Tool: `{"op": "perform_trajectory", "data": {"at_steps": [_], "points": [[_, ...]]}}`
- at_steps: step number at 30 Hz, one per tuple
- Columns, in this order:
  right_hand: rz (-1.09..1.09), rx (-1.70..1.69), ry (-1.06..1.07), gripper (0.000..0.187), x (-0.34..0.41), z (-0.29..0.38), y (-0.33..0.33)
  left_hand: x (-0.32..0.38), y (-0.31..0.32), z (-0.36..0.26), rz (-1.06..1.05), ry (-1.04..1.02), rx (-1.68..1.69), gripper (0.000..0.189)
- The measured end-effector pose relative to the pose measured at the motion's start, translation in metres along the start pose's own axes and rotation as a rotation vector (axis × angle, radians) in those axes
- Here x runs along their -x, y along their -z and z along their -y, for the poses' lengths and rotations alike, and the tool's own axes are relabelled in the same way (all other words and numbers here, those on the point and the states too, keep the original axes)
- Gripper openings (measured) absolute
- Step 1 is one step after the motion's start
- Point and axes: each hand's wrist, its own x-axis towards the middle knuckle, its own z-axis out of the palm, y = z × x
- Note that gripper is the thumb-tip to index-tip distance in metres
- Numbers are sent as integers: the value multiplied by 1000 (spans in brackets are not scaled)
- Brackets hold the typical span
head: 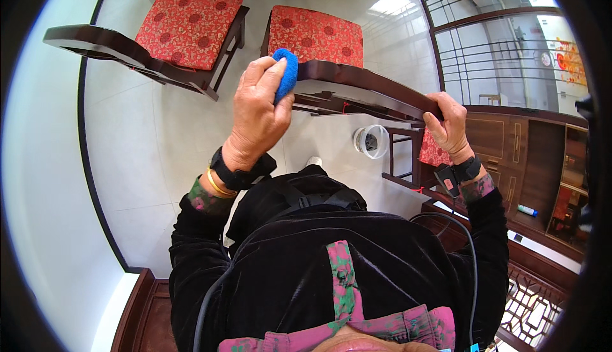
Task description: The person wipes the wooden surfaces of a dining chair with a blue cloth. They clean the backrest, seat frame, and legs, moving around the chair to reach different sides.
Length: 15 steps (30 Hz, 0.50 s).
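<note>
My left hand (260, 101) grips a folded blue cloth (287, 76) beside the left end of a dark wooden chair's top rail (368, 78). Whether the cloth touches the wood I cannot tell. Around the rail's right end my right hand (445, 123) is closed, thumb on the near side. The chair's seat (315, 34) has a red, gold-patterned cover and lies beyond the backrest. Red string hangs below the rail.
A matching chair (189, 29) stands to the left. A clear plastic bucket (371, 141) with dark contents is on the tiled floor, near another chair (406, 158) at right. Dark wooden cabinets (497, 137) and a lattice glass partition (507, 55) line the right side. A cable (471, 256) runs along my right arm.
</note>
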Motion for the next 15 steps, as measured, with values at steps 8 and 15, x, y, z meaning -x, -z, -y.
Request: {"op": "perform_trajectory", "data": {"at_steps": [8,15], "points": [[-15,23,10,36,-1,-1,-1,-15,-3,-37,-95,-376,-226,46],[-41,23,3,37,2,-2,-2,-39,-11,-72,109,-399,-565,23]]}}
